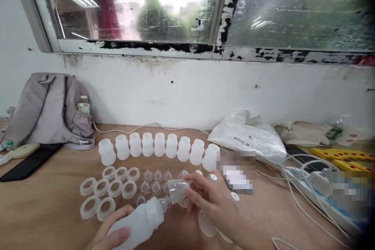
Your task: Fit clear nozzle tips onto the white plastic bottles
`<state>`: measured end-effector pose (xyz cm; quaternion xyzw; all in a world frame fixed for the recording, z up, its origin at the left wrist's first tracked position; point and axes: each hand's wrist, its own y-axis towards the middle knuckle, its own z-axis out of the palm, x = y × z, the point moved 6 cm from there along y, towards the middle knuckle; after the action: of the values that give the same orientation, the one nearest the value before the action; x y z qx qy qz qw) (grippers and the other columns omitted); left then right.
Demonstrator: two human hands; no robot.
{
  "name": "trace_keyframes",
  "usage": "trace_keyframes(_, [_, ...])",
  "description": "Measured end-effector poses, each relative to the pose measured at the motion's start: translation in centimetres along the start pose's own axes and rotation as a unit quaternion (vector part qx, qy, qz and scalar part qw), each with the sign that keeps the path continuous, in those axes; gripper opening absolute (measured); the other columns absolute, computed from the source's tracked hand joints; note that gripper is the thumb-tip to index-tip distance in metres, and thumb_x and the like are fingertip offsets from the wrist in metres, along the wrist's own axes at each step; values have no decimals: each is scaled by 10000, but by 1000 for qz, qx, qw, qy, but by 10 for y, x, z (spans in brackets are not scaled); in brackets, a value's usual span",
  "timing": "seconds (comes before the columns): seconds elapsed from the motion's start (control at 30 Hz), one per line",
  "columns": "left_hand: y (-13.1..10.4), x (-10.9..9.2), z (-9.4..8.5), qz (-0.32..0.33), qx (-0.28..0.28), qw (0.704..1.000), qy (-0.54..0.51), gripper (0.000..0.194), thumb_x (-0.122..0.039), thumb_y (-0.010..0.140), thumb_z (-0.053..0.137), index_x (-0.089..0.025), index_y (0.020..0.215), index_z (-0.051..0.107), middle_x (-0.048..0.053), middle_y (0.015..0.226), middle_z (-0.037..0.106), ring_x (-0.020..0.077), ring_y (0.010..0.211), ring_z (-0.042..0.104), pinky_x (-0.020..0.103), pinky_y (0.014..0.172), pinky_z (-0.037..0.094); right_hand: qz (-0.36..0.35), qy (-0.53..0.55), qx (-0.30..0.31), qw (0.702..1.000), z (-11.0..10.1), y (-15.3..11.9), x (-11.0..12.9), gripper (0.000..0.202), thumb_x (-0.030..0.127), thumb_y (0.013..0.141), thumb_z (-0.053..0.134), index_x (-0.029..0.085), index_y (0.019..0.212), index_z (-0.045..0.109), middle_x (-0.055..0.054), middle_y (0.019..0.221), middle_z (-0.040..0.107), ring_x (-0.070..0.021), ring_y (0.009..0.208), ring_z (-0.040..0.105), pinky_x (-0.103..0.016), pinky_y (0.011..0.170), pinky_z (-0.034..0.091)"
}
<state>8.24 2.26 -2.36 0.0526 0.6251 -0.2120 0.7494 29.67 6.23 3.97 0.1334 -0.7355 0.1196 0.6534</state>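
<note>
Our left hand [115,228] is gripping a frosted white bottle [131,228], fingers wrapping around its body, and we are tilting it so its top is pointing up toward the right. A white collar [154,211] is sitting on its neck, and a clear nipple [164,202] is sticking out. With our right hand [209,201] we are pinching a clear cap [177,190] between the fingers, its open end facing the nipple; whether the two are touching, we cannot quite tell.

Beyond our hands, nine open white bottles [159,146] are standing in a curved row on the desk [58,195]. Nearer us, loose rings [115,188] are lying left of several clear nipples [145,187]. A grey backpack [41,109] is resting at the far left, while a white plastic package [252,140] is lying by the wall, right of the row.
</note>
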Motion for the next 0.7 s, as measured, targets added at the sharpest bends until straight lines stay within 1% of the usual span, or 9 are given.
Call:
trace_keyframes(0.03, [0, -6, 6, 1, 8, 1000, 0, 443, -538, 609, 623, -163, 834, 555, 13, 618, 593, 95, 473, 514, 163, 395, 371, 4, 17, 1, 1000, 0, -1, 1, 387, 480, 742, 544, 177, 969, 463, 29, 635, 514, -106, 500, 537, -224, 459, 432])
trace_keyframes(0.1, [-1, -7, 9, -5, 17, 1000, -2, 458, -547, 608, 614, -157, 838, 547, 19, 624, 596, 73, 412, 482, 149, 345, 330, 11, 49, 2, 999, -1, -3, 4, 391, 478, 738, 553, 173, 969, 469, 21, 650, 527, -106, 488, 535, -231, 448, 432])
trace_keyframes(0.17, [-1, -3, 6, -15, 16, 1000, -3, 484, -563, 611, 601, -153, 860, 531, 16, 614, 589, 55, 364, 452, 139, 315, 302, 12, 77, 6, 997, -1, -5, 7, 368, 458, 758, 540, 177, 986, 472, 13, 667, 539, -103, 492, 535, -233, 453, 436])
trace_keyframes(0.23, [0, 0, 3, -24, 12, 1000, -1, 511, -586, 615, 582, -150, 873, 514, 7, 595, 572, 43, 340, 430, 128, 302, 288, 1, 91, 26, 995, 3, -6, 10, 344, 420, 769, 549, 189, 1014, 474, 8, 696, 546, -101, 525, 544, -234, 481, 447])
trace_keyframes(0.33, [1, 0, 2, -31, 9, 999, 5, 510, -592, 626, 564, -152, 874, 500, -4, 588, 556, 34, 334, 417, 117, 296, 288, -23, 81, 63, 994, 12, -8, 12, 344, 363, 739, 608, 211, 1024, 491, -7, 776, 554, -115, 629, 566, -242, 548, 470])
trace_keyframes(0.43, [2, -2, 6, -30, 19, 999, 13, 480, -582, 628, 566, -156, 838, 499, -21, 550, 529, 35, 336, 417, 108, 291, 282, -27, 71, 70, 995, 18, -10, 10, 302, 343, 733, 621, 221, 988, 515, -24, 868, 558, -123, 713, 569, -263, 642, 479])
trace_keyframes(0.53, [3, -2, 7, -33, 27, 999, 21, 475, -585, 631, 562, -156, 825, 497, -34, 522, 506, 37, 335, 412, 108, 290, 283, -23, 78, 77, 994, 24, -13, 7, 262, 322, 741, 621, 228, 962, 517, -28, 923, 563, -133, 788, 568, -284, 737, 457])
trace_keyframes(0.6, [3, -2, 8, -34, 31, 999, 25, 470, -582, 633, 562, -156, 823, 501, -35, 531, 504, 35, 336, 403, 114, 293, 290, -27, 86, 80, 993, 27, -14, 7, 218, 320, 746, 616, 223, 914, 516, -37, 971, 560, -151, 845, 561, -299, 766, 446])
trace_keyframes(0.7, [2, -4, 9, -20, 43, 998, 41, 453, -565, 627, 572, -153, 809, 520, -17, 587, 538, 37, 348, 407, 127, 300, 289, -35, 96, 72, 992, 27, -14, 8, 171, 329, 752, 607, 206, 811, 504, -50, 1041, 546, -167, 891, 551, -310, 768, 445])
